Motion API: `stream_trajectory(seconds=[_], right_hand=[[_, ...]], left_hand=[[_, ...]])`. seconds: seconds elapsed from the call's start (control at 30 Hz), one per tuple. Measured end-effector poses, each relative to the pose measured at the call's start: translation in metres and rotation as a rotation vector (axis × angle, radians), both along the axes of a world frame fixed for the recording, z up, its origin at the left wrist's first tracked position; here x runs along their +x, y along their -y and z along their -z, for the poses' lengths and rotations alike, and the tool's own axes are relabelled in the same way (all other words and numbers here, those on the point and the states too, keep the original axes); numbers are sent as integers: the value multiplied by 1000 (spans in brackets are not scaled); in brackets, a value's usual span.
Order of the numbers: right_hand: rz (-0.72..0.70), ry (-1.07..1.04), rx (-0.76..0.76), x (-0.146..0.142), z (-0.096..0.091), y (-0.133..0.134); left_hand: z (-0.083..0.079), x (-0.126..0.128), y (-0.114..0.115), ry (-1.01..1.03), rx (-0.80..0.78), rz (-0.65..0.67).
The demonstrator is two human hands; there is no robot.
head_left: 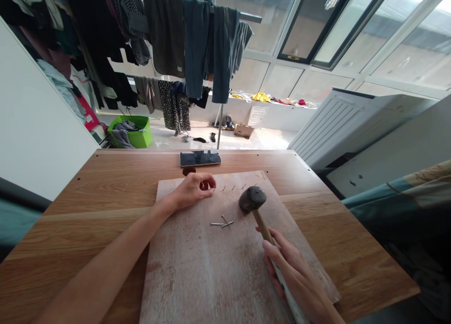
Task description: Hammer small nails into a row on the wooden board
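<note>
My left hand (197,188) is closed in a pinch over the far part of a worn wooden board (197,277), its fingertips around what looks like a small nail, mostly hidden. To the right of those fingers, several thin nails (233,187) stand upright in a row in the board. My right hand (289,263) is wrapped round the handle of a rubber mallet (252,199), whose black head hangs just over the board, right of the loose nails. Those few silver nails (221,224) lie crossed at the board's middle, and small dark holes dot its left side.
The board lies on a wooden table (317,220). A phone (200,158) rests near the far edge, beside a small dark round object (189,171). Beyond are hanging clothes (199,46), a green basket (144,137) and a white ribbed panel (327,122) at right.
</note>
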State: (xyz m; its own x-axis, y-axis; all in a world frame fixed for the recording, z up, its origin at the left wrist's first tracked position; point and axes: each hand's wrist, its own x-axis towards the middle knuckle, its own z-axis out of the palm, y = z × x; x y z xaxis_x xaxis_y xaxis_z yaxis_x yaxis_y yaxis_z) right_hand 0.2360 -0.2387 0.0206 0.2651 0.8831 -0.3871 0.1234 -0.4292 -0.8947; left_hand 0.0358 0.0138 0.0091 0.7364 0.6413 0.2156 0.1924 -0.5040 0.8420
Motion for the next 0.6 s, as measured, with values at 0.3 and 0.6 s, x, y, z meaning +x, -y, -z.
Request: stream_trajectory(seconds=[0.3, 0.6], right_hand=[[32, -46, 56, -21, -19, -9], [-71, -107, 164, -48, -32, -47]], left_hand=[[6, -3, -4, 4, 55, -2], [4, -2, -3, -11, 40, -48]])
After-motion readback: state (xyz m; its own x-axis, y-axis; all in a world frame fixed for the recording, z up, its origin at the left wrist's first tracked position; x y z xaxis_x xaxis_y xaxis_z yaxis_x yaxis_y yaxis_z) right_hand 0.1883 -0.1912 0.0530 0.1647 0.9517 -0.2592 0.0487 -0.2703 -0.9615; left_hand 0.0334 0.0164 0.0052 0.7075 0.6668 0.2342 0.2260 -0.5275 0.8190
